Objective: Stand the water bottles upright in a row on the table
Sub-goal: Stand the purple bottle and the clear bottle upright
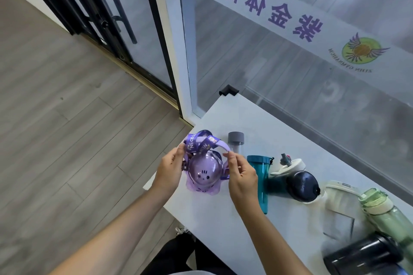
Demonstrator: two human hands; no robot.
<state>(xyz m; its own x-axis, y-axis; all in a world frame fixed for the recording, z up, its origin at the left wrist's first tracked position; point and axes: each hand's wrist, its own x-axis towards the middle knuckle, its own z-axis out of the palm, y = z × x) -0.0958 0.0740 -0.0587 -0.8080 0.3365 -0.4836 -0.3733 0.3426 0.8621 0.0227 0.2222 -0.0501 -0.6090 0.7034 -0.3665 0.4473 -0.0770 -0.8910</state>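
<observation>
Hands [169,169] around purple bottle [204,174], teal bottle [260,176] just beside.

Black corner guard [228,90] fitted on the far corner of the table. Glass partition [290,69] runs along the table's far edge, bearing purple lettering [271,8] and a round winged logo [361,50]. Grey wood-plank floor [67,107] beyond the left edge; black-framed glass door [125,18] behind.

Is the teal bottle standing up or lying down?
Lying down: the teal bottle rests lengthwise on the table, cap toward the window.
</observation>
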